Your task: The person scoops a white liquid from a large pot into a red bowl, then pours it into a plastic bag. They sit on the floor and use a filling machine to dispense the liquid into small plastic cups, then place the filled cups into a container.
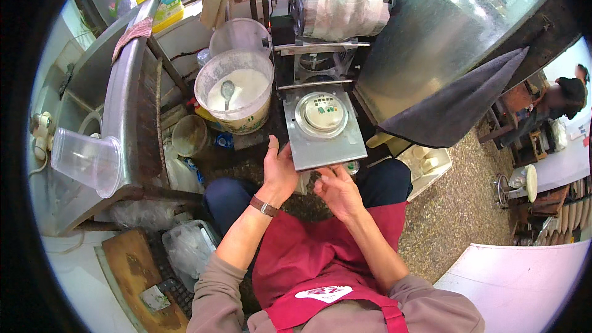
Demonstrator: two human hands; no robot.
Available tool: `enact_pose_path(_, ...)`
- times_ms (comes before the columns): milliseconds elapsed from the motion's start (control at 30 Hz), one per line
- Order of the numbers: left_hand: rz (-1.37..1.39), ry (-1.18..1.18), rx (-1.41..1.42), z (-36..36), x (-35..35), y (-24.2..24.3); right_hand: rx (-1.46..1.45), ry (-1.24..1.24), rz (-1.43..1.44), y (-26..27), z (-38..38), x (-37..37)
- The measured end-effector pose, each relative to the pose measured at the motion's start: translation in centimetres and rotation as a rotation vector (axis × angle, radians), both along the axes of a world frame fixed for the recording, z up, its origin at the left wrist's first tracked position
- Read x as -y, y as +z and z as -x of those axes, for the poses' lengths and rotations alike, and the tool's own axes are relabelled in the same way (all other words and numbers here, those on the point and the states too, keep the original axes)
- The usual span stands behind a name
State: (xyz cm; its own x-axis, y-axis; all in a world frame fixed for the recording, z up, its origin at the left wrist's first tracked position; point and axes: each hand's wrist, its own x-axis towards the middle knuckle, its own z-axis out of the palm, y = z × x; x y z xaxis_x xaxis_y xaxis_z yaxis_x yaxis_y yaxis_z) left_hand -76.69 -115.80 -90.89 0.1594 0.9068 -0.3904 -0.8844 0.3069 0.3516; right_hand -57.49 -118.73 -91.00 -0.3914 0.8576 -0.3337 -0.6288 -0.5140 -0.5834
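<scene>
A sliding metal tray (307, 150) of what looks like a cup sealing machine extends towards me. In its round opening sits a cup (323, 113), its top covered with film bearing green and dark print. My left hand (281, 173) is at the tray's near left corner, thumb raised and apart, other fingers partly hidden by the plate. Under the front edge, my right hand (340, 194) has its fingers bent up against the plate, some tips out of sight. Above and behind the tray, a large roll of film (347, 2) is mounted on the machine.
Left of the machine stands a plastic bucket (203, 85) of white contents with a spoon (227, 90) in it. A clear plastic cup (85, 157) lies by the metal sink (122, 101). A dark cloth (455, 101) hangs at right, above a white crate (439, 166). Another person (566, 97) is far right.
</scene>
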Motion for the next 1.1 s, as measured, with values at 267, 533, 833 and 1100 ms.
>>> enact_pose_path(267,-0.024,-0.013,0.046,-0.1,-0.2,-0.1,1.2,-0.377,-0.842,-5.4,0.3,-3.1)
enact_pose_path(533,0.019,-0.002,0.095,-0.6,-0.6,0.0,1.272,-0.348,-1.077,-6.8,2.3,-9.5)
enact_pose_path(833,0.055,-0.018,0.114,-0.9,-1.3,0.2,0.616,-0.382,-0.689,-12.6,4.0,-11.0)
enact_pose_path(1100,-0.028,-0.08,0.186,-1.2,-2.1,0.4,0.78,-0.277,-0.751,-10.0,2.3,-10.2)
